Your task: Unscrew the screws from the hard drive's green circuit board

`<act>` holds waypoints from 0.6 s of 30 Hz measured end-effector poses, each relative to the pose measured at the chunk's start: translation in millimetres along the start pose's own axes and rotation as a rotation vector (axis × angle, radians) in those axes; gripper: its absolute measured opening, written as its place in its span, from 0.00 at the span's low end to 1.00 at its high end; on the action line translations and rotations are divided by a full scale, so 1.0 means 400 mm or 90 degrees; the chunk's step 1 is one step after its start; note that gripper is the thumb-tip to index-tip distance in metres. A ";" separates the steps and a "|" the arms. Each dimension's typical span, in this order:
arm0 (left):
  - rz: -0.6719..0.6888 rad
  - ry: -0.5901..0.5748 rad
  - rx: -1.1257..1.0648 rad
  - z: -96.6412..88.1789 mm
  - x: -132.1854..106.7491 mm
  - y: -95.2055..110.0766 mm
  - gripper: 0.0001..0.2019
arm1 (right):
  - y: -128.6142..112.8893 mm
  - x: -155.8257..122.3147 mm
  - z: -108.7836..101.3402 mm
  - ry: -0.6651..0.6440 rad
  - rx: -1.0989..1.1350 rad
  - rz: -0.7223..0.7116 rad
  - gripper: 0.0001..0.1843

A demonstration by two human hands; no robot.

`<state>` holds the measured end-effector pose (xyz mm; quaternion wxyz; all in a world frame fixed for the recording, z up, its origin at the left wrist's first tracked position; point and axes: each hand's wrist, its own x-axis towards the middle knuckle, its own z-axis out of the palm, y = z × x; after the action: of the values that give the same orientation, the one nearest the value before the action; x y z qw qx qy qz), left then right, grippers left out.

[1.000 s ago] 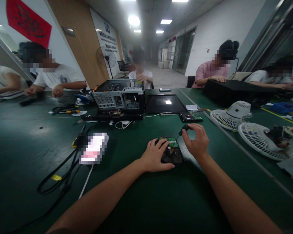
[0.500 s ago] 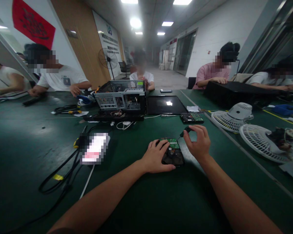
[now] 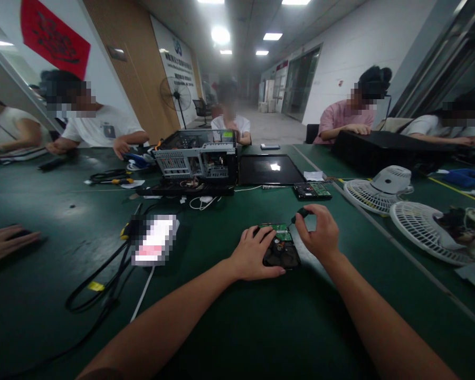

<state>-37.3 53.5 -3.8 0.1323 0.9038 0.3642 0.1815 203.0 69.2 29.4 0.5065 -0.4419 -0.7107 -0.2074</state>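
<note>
A hard drive lies on the green tabletop with its green circuit board facing up. My left hand is laid over its left side, fingers across the top and thumb along the near edge, holding it down. Pinched in my right hand is a small screwdriver with a dark green handle. Its thin shaft slants down to the far right corner of the board. Whether the tip sits in a screw is too small to tell.
An opened computer case and a dark flat panel stand beyond. A second hard drive lies behind my right hand. White fan parts are at right; a lit phone and black cable at left. Another person's hand rests far left.
Another person's hand has come in at the left edge of the table. Both my hands, the hard drive and the screwdriver stay nearly in place.
</note>
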 end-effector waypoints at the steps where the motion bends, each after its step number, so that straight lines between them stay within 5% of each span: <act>1: 0.000 0.000 -0.003 0.000 0.000 0.000 0.55 | 0.001 0.001 0.000 -0.003 0.000 -0.010 0.19; 18: 0.001 0.002 -0.003 0.002 0.000 -0.001 0.54 | -0.001 0.005 0.004 0.021 -0.018 -0.008 0.22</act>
<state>-37.4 53.6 -4.7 0.1338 0.9034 0.3635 0.1839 201.7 70.9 30.6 0.5105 -0.4413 -0.7020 -0.2276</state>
